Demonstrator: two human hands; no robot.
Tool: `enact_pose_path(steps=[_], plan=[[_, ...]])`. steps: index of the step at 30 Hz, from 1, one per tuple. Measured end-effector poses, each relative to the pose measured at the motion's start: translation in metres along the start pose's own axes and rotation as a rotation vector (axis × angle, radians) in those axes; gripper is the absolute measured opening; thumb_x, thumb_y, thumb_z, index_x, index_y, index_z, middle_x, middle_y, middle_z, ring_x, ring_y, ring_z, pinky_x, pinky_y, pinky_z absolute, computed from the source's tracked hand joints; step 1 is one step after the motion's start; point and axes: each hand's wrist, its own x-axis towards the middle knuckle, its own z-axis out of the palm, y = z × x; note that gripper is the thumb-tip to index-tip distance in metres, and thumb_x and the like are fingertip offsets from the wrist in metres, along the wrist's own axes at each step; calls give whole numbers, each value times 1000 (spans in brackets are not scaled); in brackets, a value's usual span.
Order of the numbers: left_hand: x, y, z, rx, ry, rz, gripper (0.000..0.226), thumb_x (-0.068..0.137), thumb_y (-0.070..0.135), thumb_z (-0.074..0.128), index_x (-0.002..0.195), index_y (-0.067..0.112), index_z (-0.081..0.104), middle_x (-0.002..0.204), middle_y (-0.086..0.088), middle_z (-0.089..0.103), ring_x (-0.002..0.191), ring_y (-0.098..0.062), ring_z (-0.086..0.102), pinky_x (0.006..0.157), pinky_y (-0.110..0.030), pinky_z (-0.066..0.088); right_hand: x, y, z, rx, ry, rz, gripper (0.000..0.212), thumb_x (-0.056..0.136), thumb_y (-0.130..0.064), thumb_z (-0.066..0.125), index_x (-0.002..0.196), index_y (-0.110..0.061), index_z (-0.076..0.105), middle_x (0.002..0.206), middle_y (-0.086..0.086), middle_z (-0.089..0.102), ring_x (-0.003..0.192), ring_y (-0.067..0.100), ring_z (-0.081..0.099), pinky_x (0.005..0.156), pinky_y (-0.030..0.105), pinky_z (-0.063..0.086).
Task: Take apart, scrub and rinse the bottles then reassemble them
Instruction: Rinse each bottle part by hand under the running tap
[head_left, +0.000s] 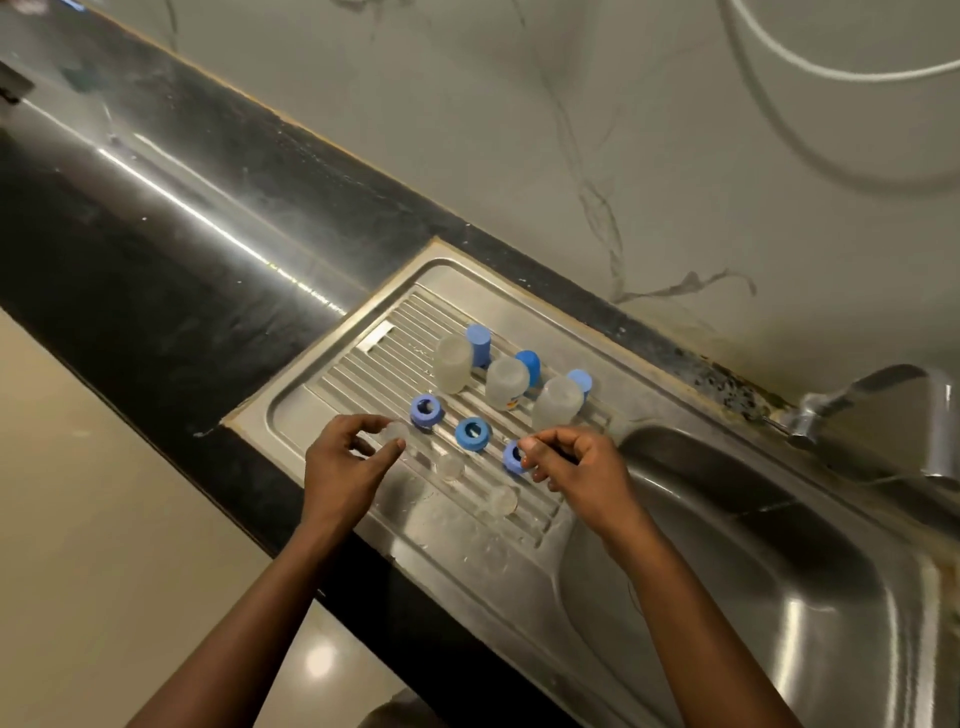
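My left hand (345, 462) pinches a clear teat (397, 429) and my right hand (576, 462) pinches a blue collar ring (511, 458), both mid-frame over the steel drainboard (311, 410). Three clear bottles (506, 382) stand just above, with blue caps (479, 343) behind them.

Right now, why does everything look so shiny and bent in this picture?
Head view: glare streaks the black counter and glints in the sink basin; the wide lens bows its edge; the clear teat in the left hand nearly vanishes against steel.

rings (415, 414): blue | caps (479, 343): blue | bottles (453, 364): frosted clear | nipples (451, 466): clear | drainboard (353, 374): ribbed steel-grey | counter (156, 234): black | wall (519, 130): grey-veined cream
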Motion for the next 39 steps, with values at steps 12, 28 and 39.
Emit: enact_pose_path(steps=[12, 28, 39], plan=[[6, -21, 14, 130, -56, -52, 30, 88, 25, 86, 117, 22, 77, 114, 3, 74, 103, -16, 68, 93, -44, 61, 2, 3, 4, -36, -20, 37, 14, 101, -17, 69, 98, -10, 80, 79, -2, 77, 73, 2, 69, 66, 14, 52], [-35, 86, 88, -90, -171, 241, 17, 93, 11, 79, 105, 23, 75, 100, 12, 73, 83, -13, 67, 67, -23, 54, -24, 7, -35, 78, 147, 64, 14, 100, -17, 70, 93, -11, 80, 83, 8, 77, 68, 6, 66, 64, 16, 51], [-53, 127, 214, -48, -596, 386, 24, 101, 17, 70, 125, 21, 72, 116, 11, 73, 101, -3, 69, 82, -18, 58, -68, 31, -112, 136, 392, 85, 16, 100, -19, 70, 87, -20, 79, 81, 2, 77, 70, 5, 66, 64, 15, 49]])
